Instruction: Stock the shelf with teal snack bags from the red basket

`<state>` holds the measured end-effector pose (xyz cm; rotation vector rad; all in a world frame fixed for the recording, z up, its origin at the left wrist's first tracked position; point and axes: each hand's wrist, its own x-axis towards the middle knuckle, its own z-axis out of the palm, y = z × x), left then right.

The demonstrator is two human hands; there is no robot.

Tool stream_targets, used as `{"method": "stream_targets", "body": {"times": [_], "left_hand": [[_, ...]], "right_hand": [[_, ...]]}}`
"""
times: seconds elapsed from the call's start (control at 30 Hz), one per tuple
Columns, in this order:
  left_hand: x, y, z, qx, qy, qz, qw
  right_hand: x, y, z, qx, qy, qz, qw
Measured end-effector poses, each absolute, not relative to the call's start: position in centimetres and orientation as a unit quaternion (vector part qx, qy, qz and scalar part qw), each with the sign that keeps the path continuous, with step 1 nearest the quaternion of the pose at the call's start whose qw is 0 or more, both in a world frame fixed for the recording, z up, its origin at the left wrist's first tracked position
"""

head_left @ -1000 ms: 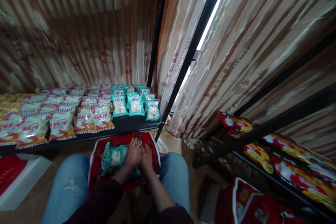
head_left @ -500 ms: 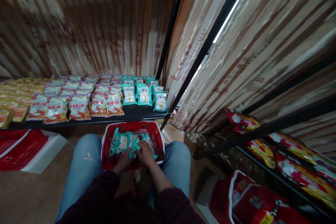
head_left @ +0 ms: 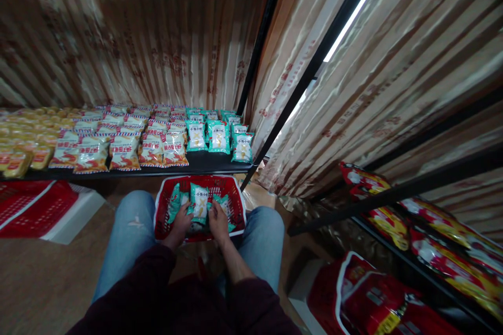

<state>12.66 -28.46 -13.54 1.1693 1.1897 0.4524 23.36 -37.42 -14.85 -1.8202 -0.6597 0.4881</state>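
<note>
A red plastic basket [head_left: 162, 188] with a white rim sits between my knees, with several teal-and-white snack bags inside. One snack bag [head_left: 200, 200] stands upright, its printed white front showing. My left hand [head_left: 181, 223] is closed on this bag's lower left edge. On the other side, my right hand [head_left: 218, 221] is closed with its fingertips at the lower right edge; some of its fingers are hidden. Another teal bag [head_left: 174, 203] leans against the basket's left wall, and one more [head_left: 223, 202] lies behind my right hand.
Ahead, a black shelf [head_left: 173, 170] bears matching teal bags [head_left: 219, 136], orange-and-white snack bags [head_left: 92, 153] and yellow packs [head_left: 41, 154]. Black posts [head_left: 291, 99] rise at its right end. Red-and-yellow bags [head_left: 440, 251] fill the right shelf. Another red basket [head_left: 29, 207] stands left.
The bag between my hands has come upright, with its front showing. My hands have moved slightly apart and up from the heap. The view has shifted a little.
</note>
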Motion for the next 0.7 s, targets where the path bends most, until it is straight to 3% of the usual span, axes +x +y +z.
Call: {"method": "stream_targets", "body": {"times": [0.27,0.7], "left_hand": [[11.8,-29.7,-11.0,0.456,0.469,0.199,0.730],[12.3,-29.0,-9.3,0.476,0.458,0.207,0.722]], "right_hand": [[23.5,-36.9,-14.4,-0.589,-0.125,0.403,0.689],[23.1,-37.0,-12.1,-0.553,-0.114,0.432,0.703]]}}
